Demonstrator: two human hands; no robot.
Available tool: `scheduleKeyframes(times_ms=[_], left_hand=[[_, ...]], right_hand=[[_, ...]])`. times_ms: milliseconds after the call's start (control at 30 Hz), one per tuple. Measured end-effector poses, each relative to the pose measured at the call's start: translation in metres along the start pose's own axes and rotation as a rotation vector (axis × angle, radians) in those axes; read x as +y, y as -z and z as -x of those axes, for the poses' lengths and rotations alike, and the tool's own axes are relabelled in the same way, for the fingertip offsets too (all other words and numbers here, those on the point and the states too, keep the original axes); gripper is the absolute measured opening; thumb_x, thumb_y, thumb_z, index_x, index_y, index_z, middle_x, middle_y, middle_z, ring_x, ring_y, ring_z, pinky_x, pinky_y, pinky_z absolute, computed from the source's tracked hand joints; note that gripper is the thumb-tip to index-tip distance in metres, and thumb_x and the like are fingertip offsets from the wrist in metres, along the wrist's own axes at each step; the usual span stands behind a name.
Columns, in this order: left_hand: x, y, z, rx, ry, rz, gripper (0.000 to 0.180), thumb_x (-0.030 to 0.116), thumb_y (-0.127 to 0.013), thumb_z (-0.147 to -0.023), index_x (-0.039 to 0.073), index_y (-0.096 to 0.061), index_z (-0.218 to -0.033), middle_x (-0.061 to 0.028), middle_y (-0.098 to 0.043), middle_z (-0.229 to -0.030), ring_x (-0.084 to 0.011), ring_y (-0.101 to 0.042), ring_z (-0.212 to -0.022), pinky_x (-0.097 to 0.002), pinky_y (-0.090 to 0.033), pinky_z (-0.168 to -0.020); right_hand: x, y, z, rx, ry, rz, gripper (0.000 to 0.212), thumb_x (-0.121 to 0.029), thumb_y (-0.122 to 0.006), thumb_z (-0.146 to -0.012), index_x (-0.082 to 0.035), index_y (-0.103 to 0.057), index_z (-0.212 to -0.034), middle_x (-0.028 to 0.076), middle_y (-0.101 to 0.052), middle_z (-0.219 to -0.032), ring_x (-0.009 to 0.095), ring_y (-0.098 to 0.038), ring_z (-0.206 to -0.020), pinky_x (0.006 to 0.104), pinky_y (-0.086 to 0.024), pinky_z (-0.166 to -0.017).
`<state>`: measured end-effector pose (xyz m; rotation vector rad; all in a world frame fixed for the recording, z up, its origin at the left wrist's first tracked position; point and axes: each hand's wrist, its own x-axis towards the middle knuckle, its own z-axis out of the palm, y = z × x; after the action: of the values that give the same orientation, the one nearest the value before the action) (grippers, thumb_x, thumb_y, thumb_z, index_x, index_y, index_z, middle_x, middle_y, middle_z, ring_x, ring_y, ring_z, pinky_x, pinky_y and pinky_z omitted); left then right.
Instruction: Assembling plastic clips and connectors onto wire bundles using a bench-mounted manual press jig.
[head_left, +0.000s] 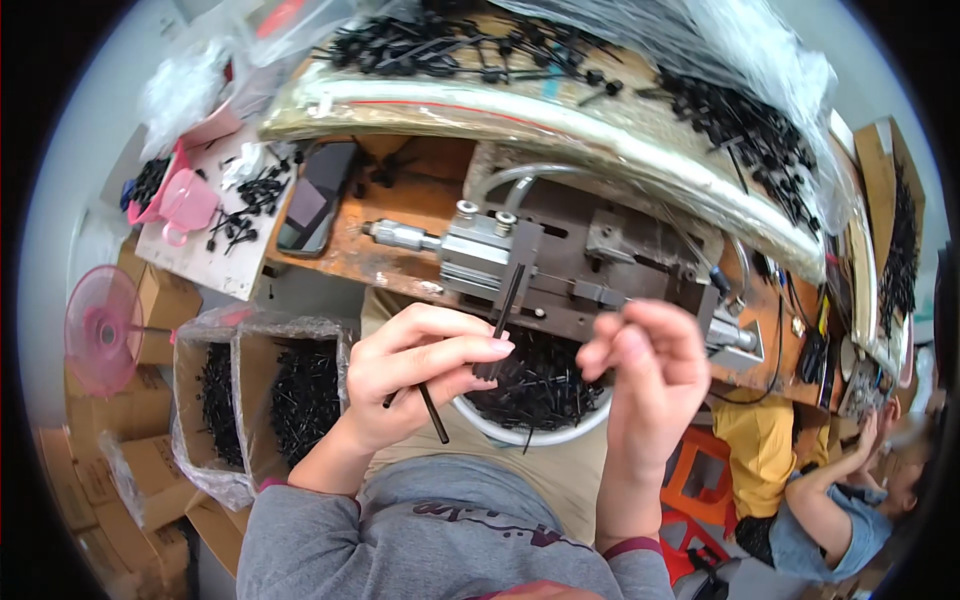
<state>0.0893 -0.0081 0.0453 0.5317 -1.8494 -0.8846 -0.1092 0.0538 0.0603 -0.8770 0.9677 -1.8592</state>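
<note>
My left hand (pixel 415 365) is closed on several thin black rods. One black rod (pixel 509 300) points up past the fingertips toward the machine, and another sticks out below the fingers. My right hand (pixel 650 365) is raised to the right of it, its fingers curled in a blurred pinch; whatever they hold, if anything, cannot be made out. Under and between the hands, a white tub (pixel 545 436) full of black rod-like pieces sits at my lap. Just beyond stands a metal bench fixture (pixel 480 262) with a cylinder, air tubes and a dark base plate.
A phone (pixel 318 198) lies on the wooden bench left of the fixture. Black stemmed parts (pixel 420 45) heap behind a plastic-wrapped ridge. Plastic-lined cartons (pixel 240 400) of black pieces and a pink fan (pixel 104 331) are at left. Another person (pixel 835 510) sits at right, near an orange stool (pixel 697 470).
</note>
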Motion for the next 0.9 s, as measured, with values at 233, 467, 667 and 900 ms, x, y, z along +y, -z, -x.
scheduleKeyframes(times_ms=[233, 467, 667, 900], left_hand=[[0.021, 0.018, 0.016, 0.103, 0.080, -0.073, 0.035, -0.007, -0.074, -0.068, -0.002, -0.070, -0.103, -0.0143, -0.068, -0.098, -0.0215, -0.066, -0.089, -0.0284, -0.057, -0.070], [0.021, 0.044, 0.028, 0.270, 0.096, -0.224, 0.035, -0.011, -0.073, -0.069, -0.002, -0.069, -0.102, -0.0132, -0.068, -0.102, -0.0108, -0.060, -0.071, -0.0220, -0.048, -0.057], [-0.004, 0.044, 0.017, 0.351, 0.132, -0.145, 0.032, -0.010, -0.068, -0.073, -0.003, -0.066, -0.103, -0.0121, -0.067, -0.104, -0.0057, -0.051, -0.067, -0.0189, -0.040, -0.060], [-0.003, 0.009, -0.026, 0.178, 0.178, 0.208, 0.032, -0.010, -0.068, -0.078, -0.003, -0.061, -0.108, -0.0120, -0.064, -0.108, 0.0002, -0.041, -0.058, -0.0145, -0.034, -0.056]], right_hand=[[-0.006, -0.149, -0.129, -0.199, 0.970, 0.019, 0.016, 0.002, -0.066, -0.085, 0.003, -0.061, -0.100, 0.011, -0.068, -0.080, 0.018, -0.070, -0.075, 0.0290, -0.054, -0.060], [0.009, -0.147, -0.140, -0.347, 0.731, 0.578, 0.015, -0.007, -0.060, -0.088, 0.005, -0.064, -0.093, 0.019, -0.068, -0.084, 0.032, -0.068, -0.074, 0.0352, -0.052, -0.067], [-0.015, -0.043, 0.008, -0.034, 0.613, 0.125, 0.003, 0.000, -0.055, -0.087, 0.001, -0.058, -0.086, 0.013, -0.063, -0.081, 0.023, -0.060, -0.064, 0.0311, -0.050, -0.056], [-0.045, -0.061, 0.055, 0.026, 1.047, -0.318, 0.020, -0.029, -0.053, -0.095, -0.009, -0.051, -0.094, 0.004, -0.047, -0.087, 0.017, -0.048, -0.079, 0.0341, -0.046, -0.066]])
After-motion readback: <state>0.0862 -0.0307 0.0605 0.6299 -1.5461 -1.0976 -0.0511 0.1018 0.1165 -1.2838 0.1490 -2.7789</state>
